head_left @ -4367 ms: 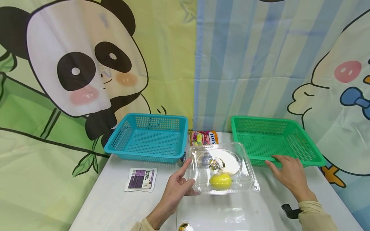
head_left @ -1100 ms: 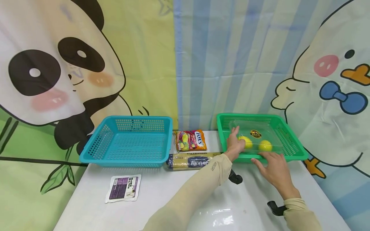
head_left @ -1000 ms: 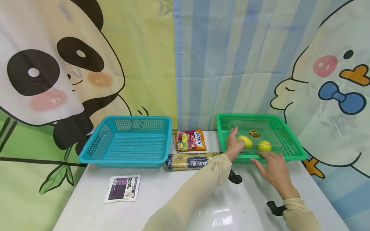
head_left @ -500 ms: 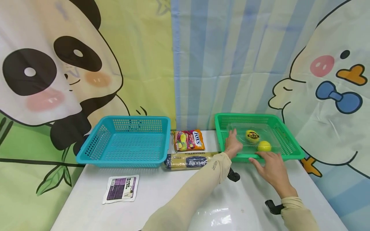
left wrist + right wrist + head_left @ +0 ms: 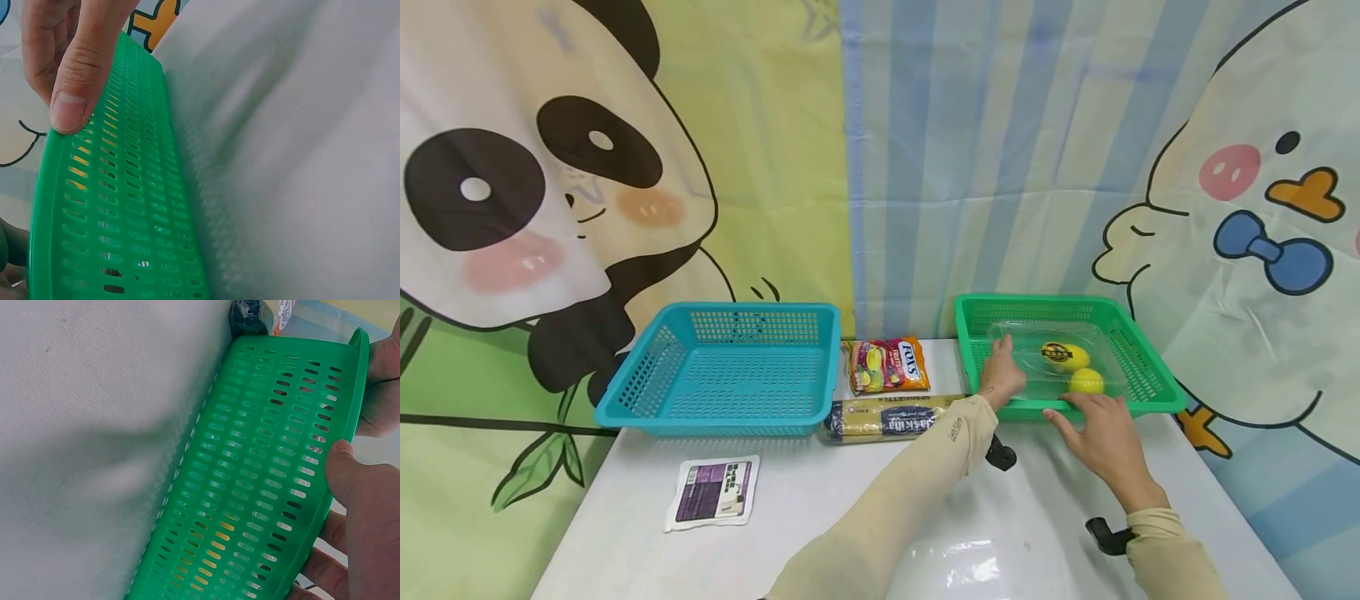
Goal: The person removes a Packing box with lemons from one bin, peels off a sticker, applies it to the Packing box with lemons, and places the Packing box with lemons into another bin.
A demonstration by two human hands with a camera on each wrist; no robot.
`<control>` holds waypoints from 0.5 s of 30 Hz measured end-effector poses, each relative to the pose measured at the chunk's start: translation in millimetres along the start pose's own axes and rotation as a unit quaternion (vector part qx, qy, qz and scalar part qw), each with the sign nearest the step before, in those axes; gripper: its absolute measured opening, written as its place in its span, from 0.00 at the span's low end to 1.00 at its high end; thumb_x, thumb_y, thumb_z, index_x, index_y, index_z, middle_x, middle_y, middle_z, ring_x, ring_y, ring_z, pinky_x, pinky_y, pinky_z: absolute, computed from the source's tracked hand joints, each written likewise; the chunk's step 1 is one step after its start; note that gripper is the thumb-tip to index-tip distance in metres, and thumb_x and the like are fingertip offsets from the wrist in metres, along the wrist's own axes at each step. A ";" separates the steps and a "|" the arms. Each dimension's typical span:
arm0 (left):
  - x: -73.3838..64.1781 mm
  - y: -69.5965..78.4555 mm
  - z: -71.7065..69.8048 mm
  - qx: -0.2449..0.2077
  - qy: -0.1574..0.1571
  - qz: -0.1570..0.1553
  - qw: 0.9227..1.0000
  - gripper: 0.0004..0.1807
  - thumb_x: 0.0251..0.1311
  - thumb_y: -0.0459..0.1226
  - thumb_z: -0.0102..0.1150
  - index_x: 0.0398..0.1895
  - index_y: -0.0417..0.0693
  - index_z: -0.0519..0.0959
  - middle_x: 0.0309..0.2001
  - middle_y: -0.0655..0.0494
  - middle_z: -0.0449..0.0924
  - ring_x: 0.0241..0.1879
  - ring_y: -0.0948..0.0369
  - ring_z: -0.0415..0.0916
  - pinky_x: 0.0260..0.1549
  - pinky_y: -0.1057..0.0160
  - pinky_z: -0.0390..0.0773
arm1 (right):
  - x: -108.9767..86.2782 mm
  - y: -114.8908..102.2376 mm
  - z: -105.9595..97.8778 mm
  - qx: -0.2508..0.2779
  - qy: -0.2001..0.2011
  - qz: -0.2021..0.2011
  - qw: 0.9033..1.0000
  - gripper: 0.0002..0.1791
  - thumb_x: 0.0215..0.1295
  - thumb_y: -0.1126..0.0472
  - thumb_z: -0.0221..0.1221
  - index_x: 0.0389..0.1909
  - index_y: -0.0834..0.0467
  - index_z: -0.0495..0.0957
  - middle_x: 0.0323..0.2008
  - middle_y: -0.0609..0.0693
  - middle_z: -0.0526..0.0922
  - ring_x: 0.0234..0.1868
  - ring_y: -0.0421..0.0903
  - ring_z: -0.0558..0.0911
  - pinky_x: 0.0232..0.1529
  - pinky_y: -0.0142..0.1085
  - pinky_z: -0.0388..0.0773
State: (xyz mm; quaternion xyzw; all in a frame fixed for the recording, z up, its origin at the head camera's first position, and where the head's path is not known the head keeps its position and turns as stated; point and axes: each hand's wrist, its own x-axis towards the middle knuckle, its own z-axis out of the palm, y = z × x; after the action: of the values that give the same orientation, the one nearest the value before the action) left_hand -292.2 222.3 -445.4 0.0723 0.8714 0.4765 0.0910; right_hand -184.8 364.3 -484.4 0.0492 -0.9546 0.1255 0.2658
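Note:
A clear plastic container with a black round label sits inside the green basket. Two lemons show through it. My left hand reaches into the basket and holds the container's left edge; part of its grip is hidden. On the front rim my right hand grips the basket, thumb outside and fingers over the top, as the right wrist view shows its thumb against the wall. The left wrist view also catches that right thumb on the rim.
A blue basket stands at the back left. Between the baskets lie a bag of Fox's candy and a pack of spaghetti. A purple-and-white packet is at the left front. A printed curtain hangs behind the white table.
Since the earliest frame, the left hand has carried the container from over the table into the green basket. During the last second it has lowered slightly and one lemon has rolled right. The right hand stays.

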 end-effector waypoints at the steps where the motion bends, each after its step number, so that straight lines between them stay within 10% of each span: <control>1: -0.4 -0.2 -0.4 0.004 0.002 0.005 1.000 0.45 0.57 0.21 0.57 0.79 0.52 0.59 0.78 0.50 0.58 0.71 0.50 0.68 0.65 0.57 0.74 | 0.1 -0.3 0.1 0.000 0.000 0.000 1.000 0.24 0.59 0.49 0.72 0.46 0.65 0.84 0.45 0.67 0.86 0.53 0.70 0.80 0.61 0.74 0.62; 10: -6.4 2.3 -4.3 0.005 -0.008 -0.006 1.000 0.39 0.68 0.29 0.55 0.81 0.53 0.55 0.80 0.51 0.54 0.73 0.53 0.65 0.69 0.57 0.70 | -0.3 -2.6 0.3 0.001 -0.009 0.002 1.000 0.24 0.59 0.49 0.71 0.47 0.65 0.84 0.45 0.67 0.86 0.52 0.70 0.80 0.62 0.72 0.62; 15: -12.1 5.9 -9.6 0.026 -0.024 -0.005 0.999 0.38 0.71 0.35 0.55 0.81 0.55 0.54 0.79 0.50 0.57 0.68 0.53 0.71 0.53 0.59 0.79 | -0.2 -1.9 -2.6 -0.003 -0.014 0.003 1.000 0.24 0.60 0.50 0.71 0.47 0.66 0.84 0.46 0.68 0.86 0.52 0.70 0.80 0.62 0.71 0.63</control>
State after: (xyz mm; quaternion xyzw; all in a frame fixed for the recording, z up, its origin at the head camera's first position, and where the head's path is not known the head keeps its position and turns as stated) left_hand -282.4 215.1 -434.2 0.0823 0.8812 0.4517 0.1125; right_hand -183.1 363.2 -482.0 0.0474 -0.9588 0.1225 0.2520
